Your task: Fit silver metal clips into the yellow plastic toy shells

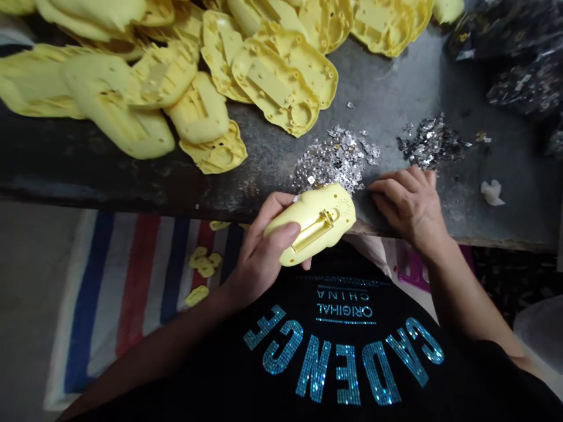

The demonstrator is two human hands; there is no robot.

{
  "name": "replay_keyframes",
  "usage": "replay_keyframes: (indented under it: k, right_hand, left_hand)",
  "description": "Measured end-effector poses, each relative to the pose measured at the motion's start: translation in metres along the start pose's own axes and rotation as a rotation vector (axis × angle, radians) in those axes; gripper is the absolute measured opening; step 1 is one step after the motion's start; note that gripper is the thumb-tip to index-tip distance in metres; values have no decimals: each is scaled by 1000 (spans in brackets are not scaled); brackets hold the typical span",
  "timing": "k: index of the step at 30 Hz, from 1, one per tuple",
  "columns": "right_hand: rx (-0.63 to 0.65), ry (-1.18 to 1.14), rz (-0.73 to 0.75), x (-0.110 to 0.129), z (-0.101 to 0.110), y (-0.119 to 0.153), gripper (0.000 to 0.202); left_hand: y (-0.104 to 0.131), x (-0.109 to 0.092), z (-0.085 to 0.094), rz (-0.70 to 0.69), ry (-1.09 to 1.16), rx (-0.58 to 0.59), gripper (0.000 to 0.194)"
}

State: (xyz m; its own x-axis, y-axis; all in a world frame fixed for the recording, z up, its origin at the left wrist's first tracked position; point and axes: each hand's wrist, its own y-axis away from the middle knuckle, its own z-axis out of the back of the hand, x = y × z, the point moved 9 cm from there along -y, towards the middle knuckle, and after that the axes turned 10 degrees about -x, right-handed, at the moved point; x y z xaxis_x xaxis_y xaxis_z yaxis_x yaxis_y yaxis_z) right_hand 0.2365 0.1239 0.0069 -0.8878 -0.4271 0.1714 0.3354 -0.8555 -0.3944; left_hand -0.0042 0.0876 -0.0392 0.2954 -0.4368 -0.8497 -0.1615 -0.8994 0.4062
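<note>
My left hand (264,252) is closed around a yellow plastic shell (314,225), thumb on top, above the table's front edge. The shell shows its outer side, with a long recess and a patch of small holes. My right hand (411,202) rests at the table edge, fingers curled down and pressed together; whether anything is between the fingertips is hidden. Just beyond the shell lies a heap of small silvery metal pieces (336,155). A second, darker heap of metal pieces (433,140) lies beyond my right hand.
Many yellow shells (281,82) are piled along the back and left of the dark metal table (369,82). Clear plastic bags of metal pieces (528,82) stand at the right, near a crumpled white scrap (491,192). On the floor, yellow pieces (204,262) lie on a striped sheet (138,281).
</note>
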Motion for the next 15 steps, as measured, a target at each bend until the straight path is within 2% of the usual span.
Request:
replay_keyframes:
  k: [4, 7, 10, 13, 15]
  right_hand:
    - [30, 73, -11, -7, 11, -5, 11]
    - [94, 156, -4, -2, 10, -9, 16]
    - [124, 39, -39, 3, 7, -8, 14]
    - [2, -140, -191, -10, 18, 1, 18]
    - [-98, -163, -285, -22, 26, 11, 16]
  left_hand:
    - [0, 2, 4, -1, 1, 20, 32]
    - [0, 2, 4, -9, 17, 18, 31]
    - [1, 2, 5, 5, 48, -8, 28]
    - [0, 0, 5, -8, 101, -35, 26]
    - [-1, 0, 4, -6, 108, -47, 26]
